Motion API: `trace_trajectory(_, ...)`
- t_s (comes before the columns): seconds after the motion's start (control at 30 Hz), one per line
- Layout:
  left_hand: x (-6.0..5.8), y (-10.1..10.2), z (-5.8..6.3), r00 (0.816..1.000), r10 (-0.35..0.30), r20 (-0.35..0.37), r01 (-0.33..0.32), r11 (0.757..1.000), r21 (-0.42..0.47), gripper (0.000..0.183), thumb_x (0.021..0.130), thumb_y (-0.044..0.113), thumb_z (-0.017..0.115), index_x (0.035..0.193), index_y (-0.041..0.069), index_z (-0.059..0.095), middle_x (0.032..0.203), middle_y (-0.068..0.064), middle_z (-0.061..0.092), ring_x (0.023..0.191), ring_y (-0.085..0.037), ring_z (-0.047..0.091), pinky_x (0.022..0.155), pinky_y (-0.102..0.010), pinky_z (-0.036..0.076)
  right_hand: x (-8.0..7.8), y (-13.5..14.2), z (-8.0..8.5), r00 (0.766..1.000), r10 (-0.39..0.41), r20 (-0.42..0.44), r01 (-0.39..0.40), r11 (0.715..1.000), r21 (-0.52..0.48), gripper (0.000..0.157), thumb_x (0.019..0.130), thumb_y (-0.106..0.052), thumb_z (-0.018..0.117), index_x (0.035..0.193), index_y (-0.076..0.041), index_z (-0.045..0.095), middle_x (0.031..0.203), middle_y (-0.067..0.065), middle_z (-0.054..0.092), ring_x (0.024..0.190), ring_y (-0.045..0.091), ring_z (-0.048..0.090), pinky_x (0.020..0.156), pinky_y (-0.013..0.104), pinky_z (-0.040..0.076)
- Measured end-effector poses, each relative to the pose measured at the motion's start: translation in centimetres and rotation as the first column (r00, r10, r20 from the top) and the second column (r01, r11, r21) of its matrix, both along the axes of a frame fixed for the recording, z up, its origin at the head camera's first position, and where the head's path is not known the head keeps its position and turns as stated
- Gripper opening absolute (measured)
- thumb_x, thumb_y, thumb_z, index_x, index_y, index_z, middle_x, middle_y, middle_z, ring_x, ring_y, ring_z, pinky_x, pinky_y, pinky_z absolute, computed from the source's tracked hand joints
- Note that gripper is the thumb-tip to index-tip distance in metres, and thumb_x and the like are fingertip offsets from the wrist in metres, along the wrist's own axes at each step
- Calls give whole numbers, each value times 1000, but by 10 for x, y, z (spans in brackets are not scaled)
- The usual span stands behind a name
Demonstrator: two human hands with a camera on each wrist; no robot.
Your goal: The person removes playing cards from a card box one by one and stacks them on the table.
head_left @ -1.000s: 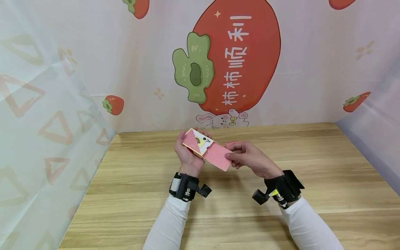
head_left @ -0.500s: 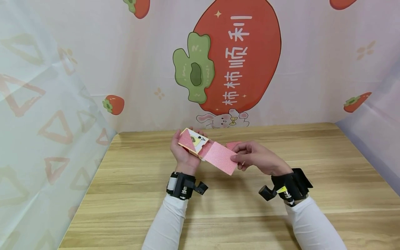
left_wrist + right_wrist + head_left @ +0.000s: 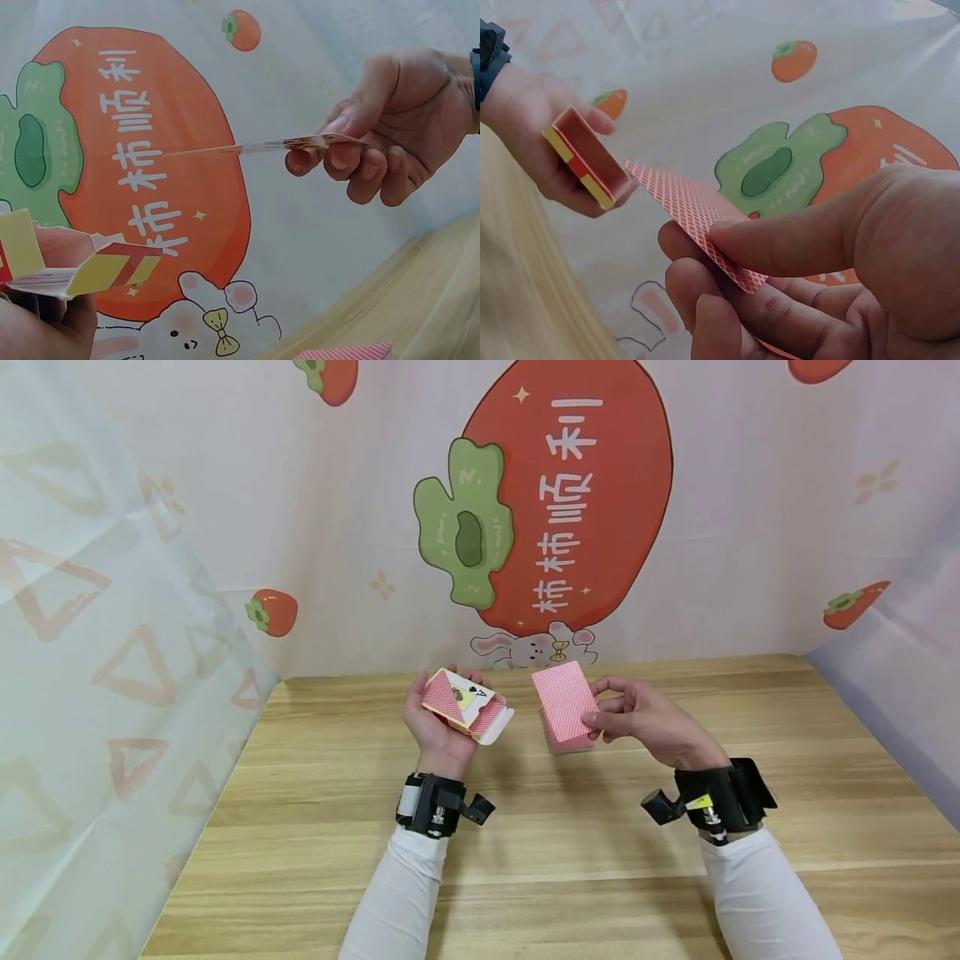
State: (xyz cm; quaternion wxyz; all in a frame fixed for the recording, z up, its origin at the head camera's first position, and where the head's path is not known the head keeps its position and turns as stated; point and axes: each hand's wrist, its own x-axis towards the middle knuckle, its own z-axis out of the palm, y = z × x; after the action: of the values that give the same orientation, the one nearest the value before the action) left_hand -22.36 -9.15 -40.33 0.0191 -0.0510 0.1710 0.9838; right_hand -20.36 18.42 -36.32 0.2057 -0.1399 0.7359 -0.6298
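Observation:
A playing card box (image 3: 456,695) with an ace on its front lies across the palm of my left hand (image 3: 441,743), fingers curled up along its far side. Its end flap stands open toward the right, with a red pattern at the mouth. My right hand (image 3: 663,722) pinches a thin packet of red-backed playing cards (image 3: 694,210) between thumb and fingers. Edge-on in the left wrist view, the packet (image 3: 262,145) is only a few cards thick. In the head view it overlaps a stack of red-backed cards (image 3: 572,745) on the table, mostly hidden beneath it.
The wooden table (image 3: 525,893) reaches back to a printed cloth backdrop (image 3: 337,527) with a large persimmon and a rabbit. Cloth also hangs along the left and right sides. Both wrists wear black camera straps (image 3: 431,806).
My right hand has drawn the cards out of the box and carried them right, turning them over the stack on the table. The left hand has shifted slightly left with the box.

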Motion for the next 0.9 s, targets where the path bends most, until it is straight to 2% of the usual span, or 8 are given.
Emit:
trace_trajectory(0.2,0,-1,0,1000,19,3,-19,1000,-14,42,99,45,42,120,10,50,103,-9,57,97,-29,58,92,-49,44,-4,1,-5,998,-52,-37,53,998,32,29,99,-8,62,119,8,48,92,11,73,83,23,69,75,32,54)
trace_trajectory(0.3,0,-1,0,1000,19,1,-19,1000,-16,43,99,45,40,122,9,49,103,-9,57,97,-28,57,99,-50,40,-7,1,-8,995,-81,-49,84,995,49,28,102,-10,59,119,9,50,94,11,72,84,22,69,75,32,53)
trace_trajectory(0.5,0,-1,-1,1000,11,-2,-11,1000,-24,50,99,45,39,132,8,43,104,-8,56,100,-28,56,92,-48,44,-11,2,-14,991,-114,-70,118,991,64,28,103,-14,58,116,10,53,95,10,70,85,21,69,76,31,53)
trace_trajectory(0.7,1,0,0,1000,5,-1,-5,1000,-21,42,99,46,40,121,11,50,105,-8,56,101,-29,55,85,-49,47,-14,2,-21,987,-128,-98,134,990,52,25,103,-12,58,113,11,55,95,7,65,88,17,64,79,30,51)
trace_trajectory(0.9,0,0,-1,1000,-9,-1,9,1000,-8,43,98,48,41,122,13,50,105,-7,56,102,-29,55,85,-49,47,-18,4,-28,982,-159,-102,165,985,53,23,101,-7,59,113,12,55,91,7,61,85,18,58,75,26,48)
